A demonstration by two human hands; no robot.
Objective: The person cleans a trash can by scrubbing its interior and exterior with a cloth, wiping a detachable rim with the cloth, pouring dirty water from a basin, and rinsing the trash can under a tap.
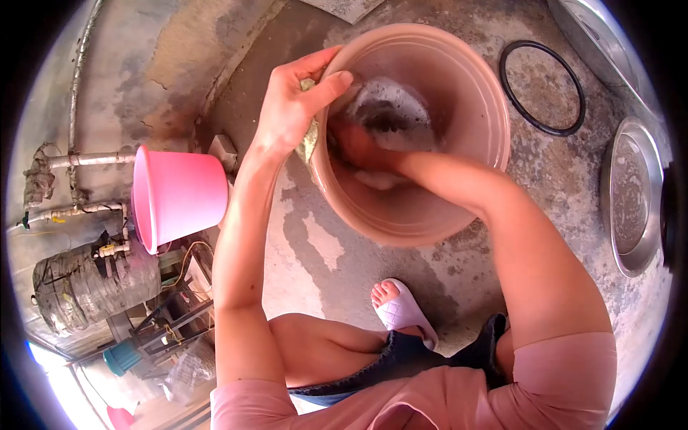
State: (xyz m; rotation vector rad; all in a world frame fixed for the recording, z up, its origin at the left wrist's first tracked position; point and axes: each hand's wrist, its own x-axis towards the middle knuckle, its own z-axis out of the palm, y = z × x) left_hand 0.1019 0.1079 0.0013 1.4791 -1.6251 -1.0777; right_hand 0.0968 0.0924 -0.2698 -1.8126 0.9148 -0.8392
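A large pinkish-brown plastic bucket (494,107) stands tilted towards me, with foamy water (412,107) at its bottom. My left hand (290,104) grips the bucket's left rim, thumb over the edge. A crumpled greenish-yellow cloth (309,141) is pinched between that palm and the outer wall. Deep inside the bucket, my right hand (358,147) presses near the left inner wall. Its fingers are blurred and in shadow, so whatever they may hold is hidden.
A pink bucket (183,193) lies sideways by wall pipes (93,159) at left. A black ring (504,72) rests on the concrete floor at right, near a round metal basin (631,197). My foot in a white slipper (405,312) is below the brown bucket.
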